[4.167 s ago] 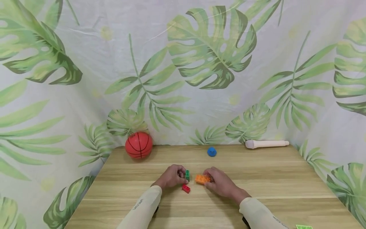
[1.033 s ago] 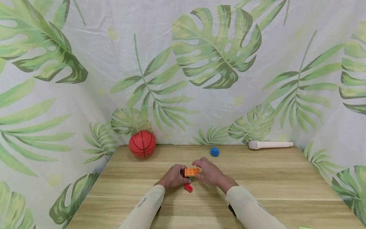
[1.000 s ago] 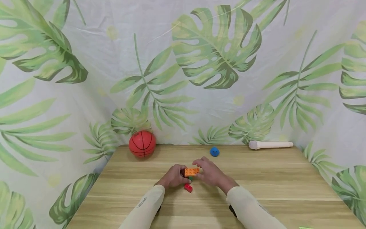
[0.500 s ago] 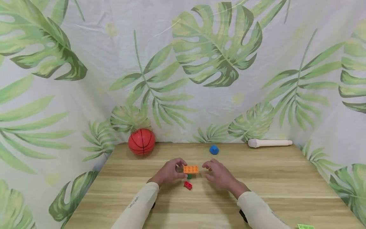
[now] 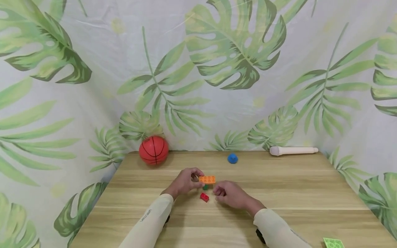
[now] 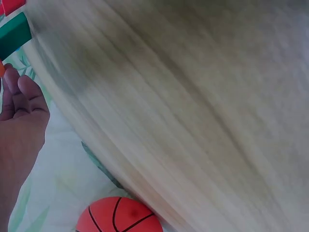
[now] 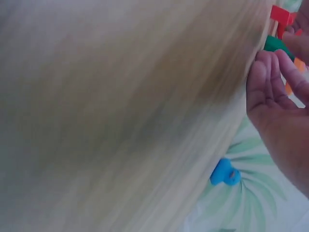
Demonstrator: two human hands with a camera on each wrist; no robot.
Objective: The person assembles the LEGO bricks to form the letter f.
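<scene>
An orange building brick (image 5: 207,179) with studs on top sits across a green brick (image 5: 205,187), which stands beneath it on the wooden table. My left hand (image 5: 185,181) pinches the orange brick at its left end, thumb in front and fingers behind. A small red brick (image 5: 204,197) lies just in front of this pair. Close to the right of the red brick is my right hand (image 5: 232,194), its fingers loosely bent and holding nothing. The right wrist view shows the green brick (image 7: 276,44) beyond that hand's fingertips, with the red brick (image 7: 280,15) above.
Along the back edge are a red basketball (image 5: 153,150) at left, a small blue toy (image 5: 232,158) in the middle and a white microphone (image 5: 293,151) at right. A light green studded piece (image 5: 333,243) lies at the front right. A leaf-print cloth (image 5: 198,75) hangs behind.
The orange brick has come from the right hand onto the green brick, where the left hand grips it. The right hand has let go, drawn back right, then come down toward the red brick.
</scene>
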